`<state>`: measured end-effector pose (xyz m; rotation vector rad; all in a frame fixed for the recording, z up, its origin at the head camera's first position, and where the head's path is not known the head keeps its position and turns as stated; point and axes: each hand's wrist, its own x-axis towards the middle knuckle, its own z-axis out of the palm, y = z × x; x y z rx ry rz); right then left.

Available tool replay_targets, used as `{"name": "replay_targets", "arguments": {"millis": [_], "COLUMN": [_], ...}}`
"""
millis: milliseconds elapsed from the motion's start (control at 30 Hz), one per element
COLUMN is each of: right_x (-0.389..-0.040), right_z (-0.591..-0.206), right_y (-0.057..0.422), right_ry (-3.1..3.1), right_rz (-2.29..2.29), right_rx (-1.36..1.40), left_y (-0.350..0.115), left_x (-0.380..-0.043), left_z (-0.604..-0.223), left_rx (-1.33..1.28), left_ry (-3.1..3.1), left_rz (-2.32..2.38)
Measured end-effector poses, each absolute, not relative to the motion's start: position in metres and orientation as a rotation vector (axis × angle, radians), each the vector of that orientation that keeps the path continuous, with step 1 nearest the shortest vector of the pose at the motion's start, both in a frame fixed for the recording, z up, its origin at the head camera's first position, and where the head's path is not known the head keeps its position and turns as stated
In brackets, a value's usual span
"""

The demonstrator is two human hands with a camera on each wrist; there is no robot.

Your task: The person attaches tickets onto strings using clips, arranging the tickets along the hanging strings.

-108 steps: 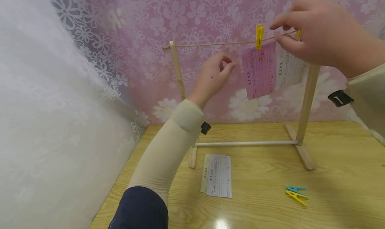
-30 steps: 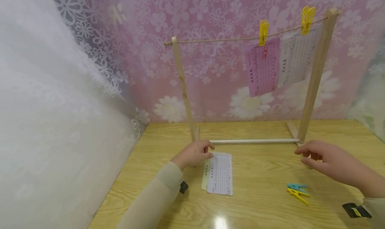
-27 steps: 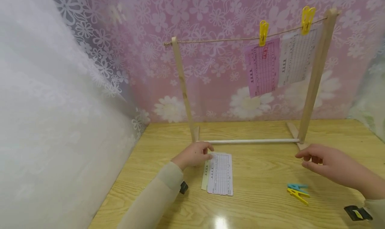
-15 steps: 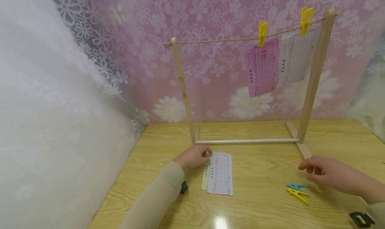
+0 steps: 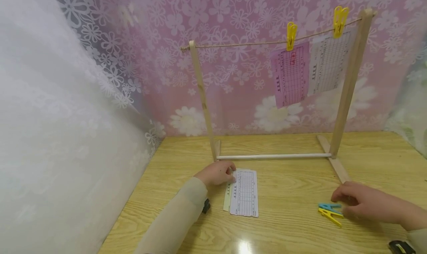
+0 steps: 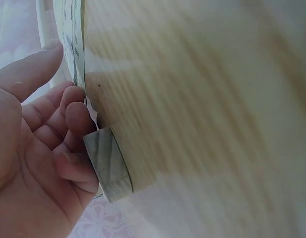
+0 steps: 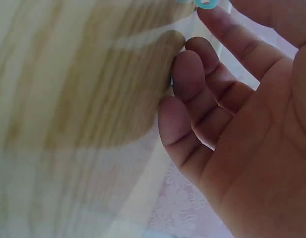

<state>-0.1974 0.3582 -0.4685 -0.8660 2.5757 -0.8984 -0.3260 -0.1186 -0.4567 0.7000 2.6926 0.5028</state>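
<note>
My left hand (image 5: 215, 172) rests at the upper left edge of a white printed slip (image 5: 245, 193), which lies partly over a pale green slip (image 5: 227, 200). In the left wrist view, the thumb overlaps the slips (image 6: 73, 47) while the other fingers bend loosely beside their edge. My right hand (image 5: 370, 204) is low over the table, thumb and forefinger apart, just right of a blue clothespin (image 5: 323, 206) and a yellow clothespin (image 5: 325, 211). The right wrist view shows the forefinger close to the blue clothespin's end (image 7: 206, 4), with nothing held in the palm.
A wooden stand (image 5: 350, 87) with a white bottom rod (image 5: 273, 156) carries a string (image 5: 240, 44). Yellow clothespins (image 5: 291, 36) hang a pink slip (image 5: 291, 76) and a white slip (image 5: 328, 65) at its right side. A floral curtain (image 5: 233, 98) backs the wooden table (image 5: 283, 228).
Both hands have come down from the string, where two clipped slips now hang untouched. Over the last second my right hand has moved down to the clothespins; my left has barely shifted.
</note>
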Motion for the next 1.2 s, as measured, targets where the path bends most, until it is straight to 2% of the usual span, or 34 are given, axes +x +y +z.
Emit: {"name": "replay_targets", "arguments": {"millis": [100,600,1200], "right_x": [-0.199,-0.204,-0.199], "right_z": [-0.471,-0.464,-0.470], "right_y": [0.358,0.342,0.345], "right_ry": [2.615,2.697,2.566], "right_rz": [-0.853,-0.735,-0.900], "right_rx": [-0.922,-0.647,-0.788], "left_y": [-0.117,-0.112,-0.111], "left_x": [-0.328,-0.325,-0.326], "left_z": [-0.458,-0.453,-0.451], "left_rx": [0.721,0.692,0.692], "left_ry": [2.699,2.709,2.698], "left_rz": [0.464,0.416,0.356]}}
